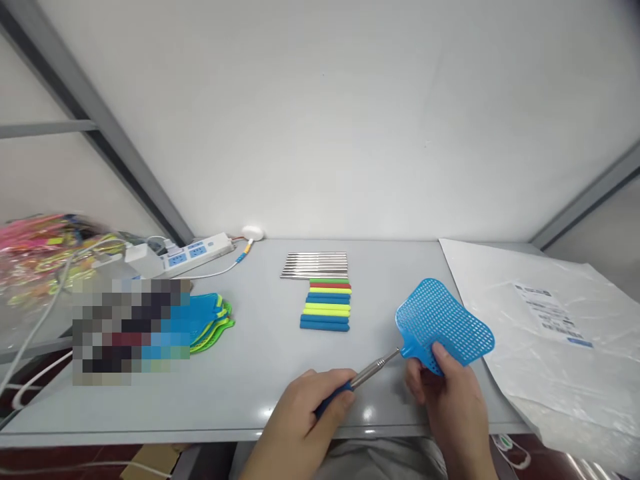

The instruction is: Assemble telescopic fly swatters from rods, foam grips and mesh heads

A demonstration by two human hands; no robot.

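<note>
A blue fly swatter head [440,320] with a mesh surface is pinched at its lower edge by my right hand [453,390], the thumb on top. Its neck meets the tip of a silver telescopic rod [373,370], which slants down to the left. My left hand [313,413] is wrapped round the dark blue handle [327,400] at the rod's other end. Behind them on the table lie a row of silver rods [316,265] and, just in front of it, several coloured handle sleeves [326,310] in blue, yellow, red and green.
A stack of blue, yellow and green swatter heads [213,323] lies at the left, partly covered by a blurred patch. Behind it are a white power strip [200,253] with cables and a bag of colourful items [45,253]. A white plastic sheet [540,320] covers the table's right side.
</note>
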